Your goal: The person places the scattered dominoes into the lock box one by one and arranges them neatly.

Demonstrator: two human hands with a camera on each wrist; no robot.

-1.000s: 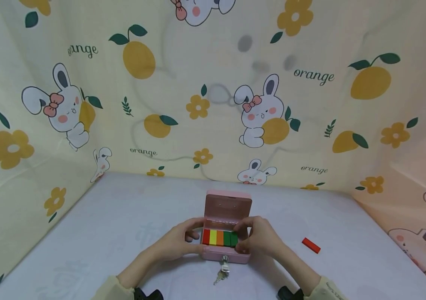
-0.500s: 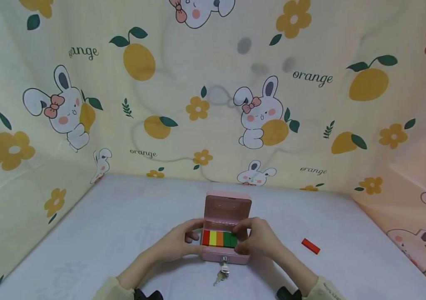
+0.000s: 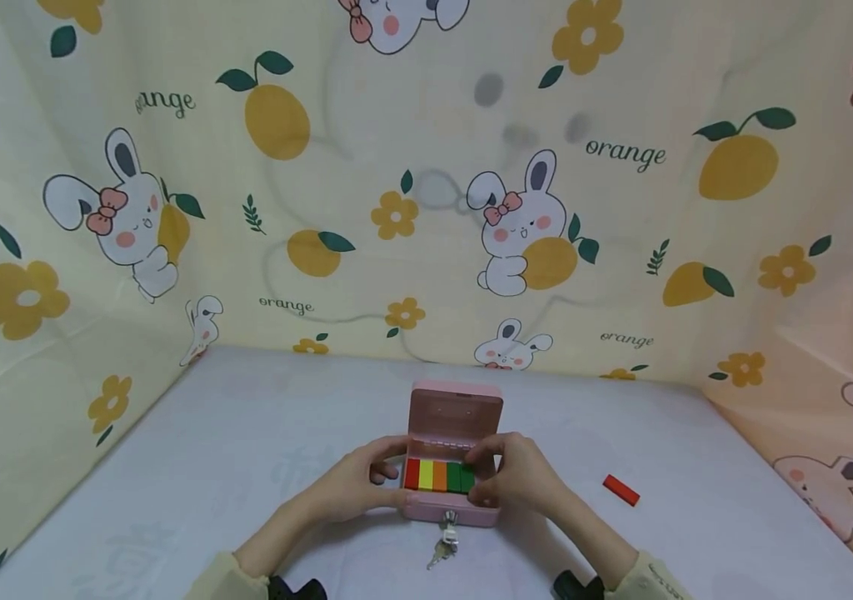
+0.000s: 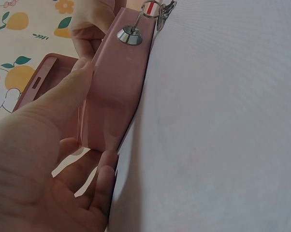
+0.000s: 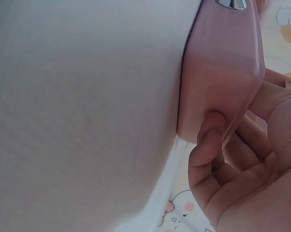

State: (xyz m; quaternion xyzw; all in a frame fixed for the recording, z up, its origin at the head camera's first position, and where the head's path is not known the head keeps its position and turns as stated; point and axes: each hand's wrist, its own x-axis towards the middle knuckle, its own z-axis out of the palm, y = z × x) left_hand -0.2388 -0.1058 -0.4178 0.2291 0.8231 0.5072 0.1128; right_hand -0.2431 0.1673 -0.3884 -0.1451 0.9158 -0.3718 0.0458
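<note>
A pink cash box [image 3: 426, 507] stands on the table with its lid [image 3: 456, 414] raised. Inside lies a row of coloured blocks: red [image 3: 412, 474], yellow [image 3: 426, 475], orange [image 3: 439, 477] and green [image 3: 453, 477]. My left hand [image 3: 355, 483] grips the box's left end, thumb at the front rim and other fingers around the side. My right hand [image 3: 522, 473] reaches over the right end, thumb and forefinger at opposite ends of the rightmost green block [image 3: 467, 478]. In the right wrist view a curled finger [image 5: 210, 137] touches the box's outer wall; the fingertips inside are hidden.
Keys [image 3: 441, 552] hang from the lock [image 3: 451, 517] on the box's front. A loose red block [image 3: 621, 490] lies on the white tabletop [image 3: 299, 408] to the right. Printed cloth [image 3: 426, 275] with rabbits and oranges encloses the back and sides.
</note>
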